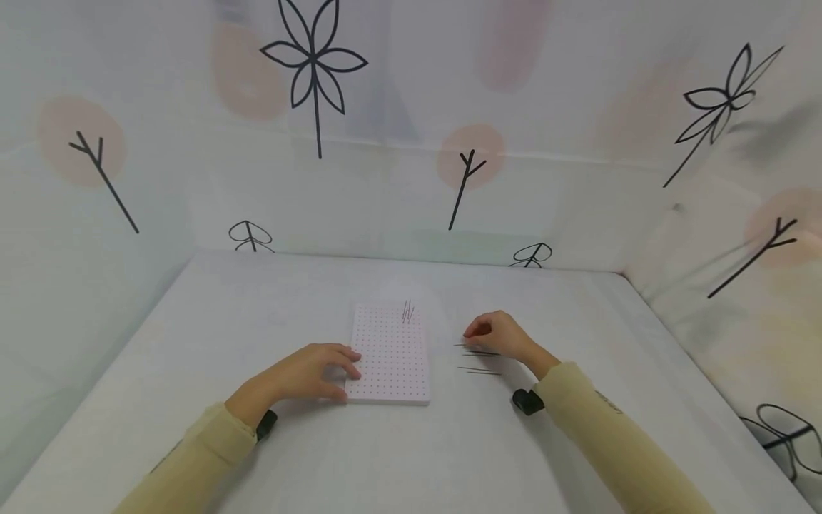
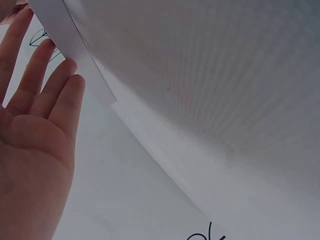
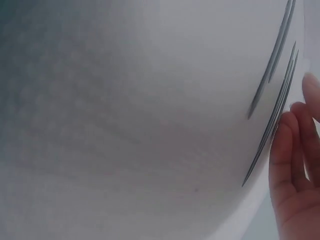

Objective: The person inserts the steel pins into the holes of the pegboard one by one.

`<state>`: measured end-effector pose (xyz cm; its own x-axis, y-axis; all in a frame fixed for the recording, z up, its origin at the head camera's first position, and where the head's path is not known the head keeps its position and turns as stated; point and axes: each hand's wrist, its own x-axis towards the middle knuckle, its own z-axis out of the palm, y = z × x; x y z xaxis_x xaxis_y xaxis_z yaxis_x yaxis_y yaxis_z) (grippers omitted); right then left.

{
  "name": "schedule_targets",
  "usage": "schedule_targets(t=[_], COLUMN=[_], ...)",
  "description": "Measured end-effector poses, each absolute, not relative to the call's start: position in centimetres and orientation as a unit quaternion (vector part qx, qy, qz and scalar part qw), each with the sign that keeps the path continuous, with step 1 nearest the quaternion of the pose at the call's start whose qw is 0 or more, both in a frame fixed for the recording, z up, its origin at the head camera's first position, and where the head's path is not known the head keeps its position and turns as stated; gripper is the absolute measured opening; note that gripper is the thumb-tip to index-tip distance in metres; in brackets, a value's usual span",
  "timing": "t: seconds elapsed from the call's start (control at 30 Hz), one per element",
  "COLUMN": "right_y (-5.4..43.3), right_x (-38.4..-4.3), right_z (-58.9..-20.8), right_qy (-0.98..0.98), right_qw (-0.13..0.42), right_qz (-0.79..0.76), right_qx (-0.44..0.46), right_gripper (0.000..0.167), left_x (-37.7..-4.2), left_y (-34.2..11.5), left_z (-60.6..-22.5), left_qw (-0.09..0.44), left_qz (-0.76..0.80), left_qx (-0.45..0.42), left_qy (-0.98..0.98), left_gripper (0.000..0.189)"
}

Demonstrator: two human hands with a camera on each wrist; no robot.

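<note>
A white board with rows of small dots (image 1: 388, 357) lies on the table. Several thin dark rods (image 1: 408, 312) stand in it near its far right corner. My left hand (image 1: 315, 373) lies at the board's left edge, fingers spread and loosely bent, fingertips at the rim. To the right of the board, more thin, pointed rods (image 3: 272, 115) lie roughly side by side. Over them reaches my right hand (image 1: 499, 335), thumb and fingertips close together right at the far rods. I cannot tell whether it pinches one.
White cloth covers the table (image 1: 308, 457). A patterned cloth wall (image 1: 398, 200) rises behind and at both sides. Black wrist devices (image 1: 528, 402) show under both sleeves. Two rods (image 1: 480, 370) lie nearer than the others.
</note>
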<state>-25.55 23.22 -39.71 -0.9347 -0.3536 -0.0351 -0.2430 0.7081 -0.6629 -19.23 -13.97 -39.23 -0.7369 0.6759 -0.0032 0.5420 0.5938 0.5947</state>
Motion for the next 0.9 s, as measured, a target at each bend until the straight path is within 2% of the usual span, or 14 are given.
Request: schedule_targets(t=[0.5,0.9], right_y=[23.6,23.4], right_x=[-26.5,-26.5], right_z=[-40.4,-40.4], right_qy=[0.918,0.916], right_qw=[0.136,0.146], right_qz=[-0.323,-0.304], right_qx=[-0.183,-0.217], right_gripper=[0.006,0.006], left_x=[-19.2,-19.4], left_y=[-13.9,-14.0], left_z=[-39.3,-39.6], left_qw=[0.114,0.114], left_qz=[0.286,0.29], left_qx=[0.34,0.34], left_qy=[0.889,0.888], left_gripper=[0.027,0.026])
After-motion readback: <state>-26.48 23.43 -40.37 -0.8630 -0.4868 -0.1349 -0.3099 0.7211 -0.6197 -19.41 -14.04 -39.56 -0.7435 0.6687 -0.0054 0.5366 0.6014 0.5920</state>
